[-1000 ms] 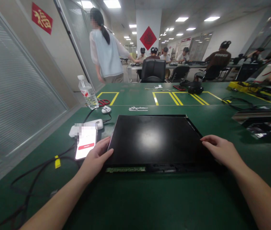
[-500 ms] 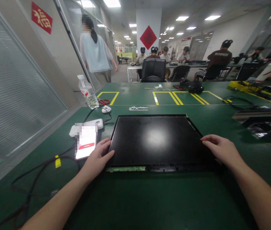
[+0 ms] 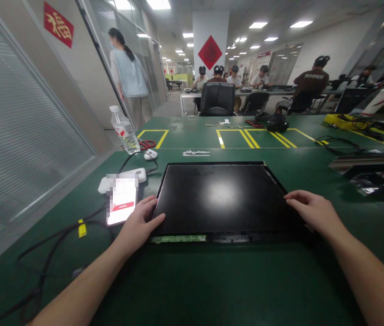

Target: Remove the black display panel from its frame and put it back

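A black display panel (image 3: 221, 194) lies screen up on the green table, with a bright glare in its middle. Along its near edge runs a strip of green circuit board (image 3: 180, 239). My left hand (image 3: 141, 222) grips the panel's left edge, thumb over the screen's near corner and fingers along the side. At the right edge, my right hand (image 3: 312, 210) holds the frame with thumb and forefinger close together; its other fingers are mostly hidden. Just left of my left hand lies a lit phone (image 3: 124, 199).
Behind the phone are a white device (image 3: 141, 174) and black cables (image 3: 52, 246). A water bottle (image 3: 124, 131) and red-handled scissors (image 3: 147, 144) stand farther back. Small white pieces (image 3: 195, 153) lie beyond the panel. Metal-and-black parts (image 3: 372, 174) lie on the right.
My left thumb has shifted slightly right over the screen. The panel and my right hand look almost unmoved. A person in the background has walked a little to the left.
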`<act>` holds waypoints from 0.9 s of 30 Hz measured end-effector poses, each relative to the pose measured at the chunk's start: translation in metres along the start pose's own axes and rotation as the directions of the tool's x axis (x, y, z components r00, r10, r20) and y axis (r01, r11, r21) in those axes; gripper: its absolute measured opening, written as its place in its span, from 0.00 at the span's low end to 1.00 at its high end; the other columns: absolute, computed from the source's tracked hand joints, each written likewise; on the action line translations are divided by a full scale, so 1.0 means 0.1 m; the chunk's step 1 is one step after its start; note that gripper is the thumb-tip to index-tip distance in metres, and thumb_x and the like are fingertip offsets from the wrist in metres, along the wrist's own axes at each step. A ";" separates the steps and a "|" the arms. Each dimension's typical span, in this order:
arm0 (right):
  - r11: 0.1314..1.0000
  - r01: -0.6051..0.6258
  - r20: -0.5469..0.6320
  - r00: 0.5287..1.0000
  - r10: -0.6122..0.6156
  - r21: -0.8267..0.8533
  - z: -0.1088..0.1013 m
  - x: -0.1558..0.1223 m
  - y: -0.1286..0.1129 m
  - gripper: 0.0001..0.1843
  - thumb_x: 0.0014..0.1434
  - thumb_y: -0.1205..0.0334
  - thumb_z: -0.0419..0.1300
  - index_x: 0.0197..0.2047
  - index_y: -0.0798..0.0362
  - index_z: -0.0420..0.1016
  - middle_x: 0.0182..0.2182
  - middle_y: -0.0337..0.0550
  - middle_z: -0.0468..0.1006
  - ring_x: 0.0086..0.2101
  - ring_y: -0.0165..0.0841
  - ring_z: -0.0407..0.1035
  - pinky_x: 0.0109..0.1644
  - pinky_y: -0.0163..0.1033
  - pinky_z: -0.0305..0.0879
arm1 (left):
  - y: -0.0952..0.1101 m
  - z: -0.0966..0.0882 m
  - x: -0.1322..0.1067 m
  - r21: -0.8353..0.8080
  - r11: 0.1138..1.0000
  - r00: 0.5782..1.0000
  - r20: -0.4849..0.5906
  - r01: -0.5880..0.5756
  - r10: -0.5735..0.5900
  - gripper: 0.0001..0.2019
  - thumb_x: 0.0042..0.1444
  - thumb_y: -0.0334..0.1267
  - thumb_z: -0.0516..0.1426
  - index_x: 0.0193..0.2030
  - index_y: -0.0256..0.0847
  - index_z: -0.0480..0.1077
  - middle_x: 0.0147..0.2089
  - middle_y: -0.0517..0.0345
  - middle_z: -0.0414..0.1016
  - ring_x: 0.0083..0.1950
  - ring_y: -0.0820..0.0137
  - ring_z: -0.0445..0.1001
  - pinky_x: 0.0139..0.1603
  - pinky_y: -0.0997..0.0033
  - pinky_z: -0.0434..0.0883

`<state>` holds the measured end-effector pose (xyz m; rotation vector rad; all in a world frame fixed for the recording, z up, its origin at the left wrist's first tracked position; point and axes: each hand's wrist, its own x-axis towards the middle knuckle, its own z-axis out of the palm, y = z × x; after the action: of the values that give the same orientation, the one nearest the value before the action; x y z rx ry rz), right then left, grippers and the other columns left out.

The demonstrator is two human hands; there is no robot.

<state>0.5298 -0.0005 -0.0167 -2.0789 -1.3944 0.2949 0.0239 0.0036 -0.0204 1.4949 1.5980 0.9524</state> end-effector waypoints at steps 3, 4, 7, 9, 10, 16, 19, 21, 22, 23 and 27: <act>1.000 0.024 0.010 1.000 -0.024 -0.018 0.01 0.01 0.01 0.14 0.49 0.45 0.61 0.31 0.42 0.84 0.29 0.45 0.85 0.30 0.44 0.75 0.39 0.51 0.73 | -0.03 0.01 0.00 -0.052 0.999 1.000 -0.006 0.002 -0.002 0.31 0.49 0.56 0.75 0.58 0.44 0.84 0.79 0.38 0.71 0.83 0.37 0.65 0.83 0.44 0.61; 0.999 0.029 0.014 0.999 -0.029 -0.025 0.01 0.01 0.02 0.14 0.49 0.45 0.62 0.31 0.42 0.84 0.29 0.45 0.85 0.30 0.44 0.76 0.39 0.50 0.73 | -0.04 0.01 0.00 -0.053 0.999 1.000 -0.006 0.000 -0.001 0.31 0.50 0.56 0.74 0.58 0.44 0.84 0.79 0.38 0.71 0.82 0.37 0.65 0.83 0.44 0.62; 0.999 0.014 0.019 1.000 -0.013 -0.040 0.01 0.01 0.00 0.15 0.49 0.45 0.61 0.32 0.43 0.85 0.29 0.45 0.85 0.30 0.44 0.76 0.40 0.50 0.73 | -0.09 0.02 0.03 0.008 1.000 1.000 0.002 -0.016 0.016 0.33 0.52 0.57 0.71 0.62 0.43 0.83 0.80 0.38 0.71 0.82 0.38 0.65 0.83 0.41 0.61; 0.999 -0.006 0.020 1.000 0.007 -0.042 0.00 0.00 -0.01 0.16 0.48 0.45 0.60 0.32 0.43 0.85 0.30 0.45 0.85 0.31 0.45 0.77 0.41 0.50 0.73 | -0.12 0.02 0.05 0.073 0.997 0.999 0.016 -0.033 0.032 0.36 0.53 0.57 0.68 0.65 0.40 0.81 0.80 0.37 0.70 0.83 0.38 0.65 0.83 0.38 0.60; 0.999 -0.012 0.022 1.000 0.013 -0.043 0.00 0.00 -0.01 0.16 0.48 0.45 0.60 0.32 0.43 0.85 0.31 0.46 0.86 0.32 0.45 0.77 0.41 0.50 0.73 | -0.12 0.02 0.06 0.103 0.994 0.999 0.023 -0.041 0.038 0.38 0.53 0.58 0.67 0.67 0.38 0.79 0.80 0.35 0.69 0.83 0.38 0.65 0.83 0.37 0.60; 0.998 -0.014 0.021 1.000 0.015 -0.053 -0.01 -0.01 -0.05 0.16 0.49 0.45 0.60 0.31 0.43 0.85 0.30 0.46 0.85 0.31 0.45 0.76 0.39 0.49 0.72 | -0.10 0.04 0.09 0.238 0.971 0.999 0.030 -0.038 0.031 0.39 0.57 0.58 0.62 0.70 0.34 0.76 0.81 0.31 0.66 0.81 0.40 0.67 0.81 0.38 0.64; 0.999 -0.016 0.019 1.000 0.017 -0.044 -0.01 -0.02 -0.07 0.16 0.49 0.45 0.60 0.31 0.43 0.84 0.30 0.46 0.85 0.32 0.45 0.77 0.40 0.49 0.73 | -0.06 0.05 0.10 0.281 0.959 0.999 0.025 -0.038 0.032 0.37 0.59 0.55 0.60 0.70 0.33 0.76 0.80 0.31 0.68 0.81 0.39 0.67 0.81 0.35 0.65; 0.999 -0.025 0.021 0.999 0.026 -0.043 -0.01 -0.02 -0.07 0.16 0.48 0.45 0.60 0.31 0.43 0.85 0.30 0.46 0.84 0.31 0.44 0.76 0.40 0.49 0.73 | -0.03 0.06 0.10 0.314 0.949 0.999 0.025 -0.041 0.035 0.37 0.60 0.53 0.59 0.70 0.31 0.76 0.80 0.29 0.68 0.81 0.38 0.67 0.81 0.34 0.65; 0.999 -0.031 0.021 0.999 0.031 -0.044 -0.01 -0.02 -0.07 0.17 0.48 0.44 0.60 0.31 0.43 0.85 0.29 0.46 0.84 0.30 0.44 0.76 0.39 0.49 0.73 | -0.02 0.06 0.09 0.331 0.943 0.999 0.027 -0.041 0.034 0.36 0.60 0.53 0.59 0.70 0.30 0.76 0.79 0.29 0.68 0.81 0.38 0.67 0.81 0.34 0.64; 0.998 -0.035 0.020 0.999 0.036 -0.044 -0.01 -0.02 -0.07 0.17 0.48 0.44 0.60 0.31 0.43 0.85 0.29 0.46 0.84 0.30 0.44 0.75 0.38 0.48 0.73 | -0.01 0.06 0.09 0.344 0.938 0.999 0.031 -0.040 0.031 0.36 0.61 0.52 0.59 0.70 0.30 0.76 0.80 0.29 0.67 0.81 0.38 0.67 0.81 0.35 0.64; 0.999 -0.042 0.017 0.999 0.043 -0.031 0.00 -0.01 -0.04 0.17 0.48 0.44 0.59 0.31 0.43 0.85 0.29 0.46 0.84 0.29 0.44 0.75 0.36 0.48 0.72 | 0.02 0.07 0.07 0.376 0.926 0.999 0.032 -0.041 0.031 0.34 0.62 0.50 0.59 0.70 0.31 0.76 0.79 0.30 0.68 0.81 0.38 0.67 0.81 0.36 0.65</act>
<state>0.5264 -0.0006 -0.0140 -2.1376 -1.3742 0.3115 0.0304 0.0111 -0.0221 1.7915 1.8134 0.6636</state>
